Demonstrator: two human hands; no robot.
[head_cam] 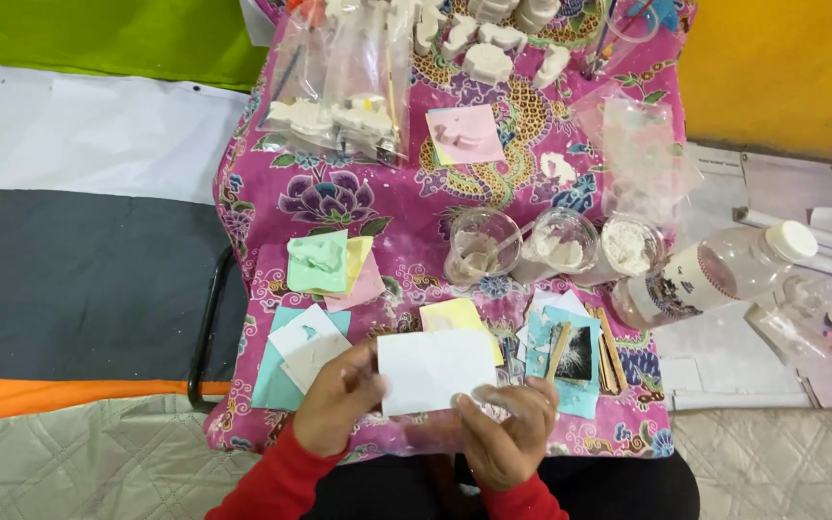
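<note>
Held between both hands near the front edge of the table: a plain white rectangular card (435,370), kept flat and face-up. Left hand (339,400) pinching the card's left edge, thumb on top. Right hand (505,429) gripping the near right corner, fingers curled under, dusted with white powder. Held level and low, probably to keep the face steady and in plain sight; what lies under the right hand's fingers cannot be made out.

Just beyond the card, a pale yellow paper square (455,318) partly tucked behind it. To the left, a fan of light blue and white paper cards (296,356) lying on the pink floral tablecloth (358,207). Farther off, a mint-green moulded piece on stacked yellow and pink papers (325,265). To the right, a small dark square on blue paper (575,351) with thin wooden sticks (611,361) beside it.

Mid-table, three clear plastic cups holding white powder or paste (556,246), set within easy reach. At far right, a clear plastic bottle with a white cap (715,272) lying on its side, overhanging the table edge. At the far side, white plaster figures (488,48), some loose, some in clear bags (339,96). Crowded surface; the paper stacks and cups nearest in the way of any reach across.
</note>
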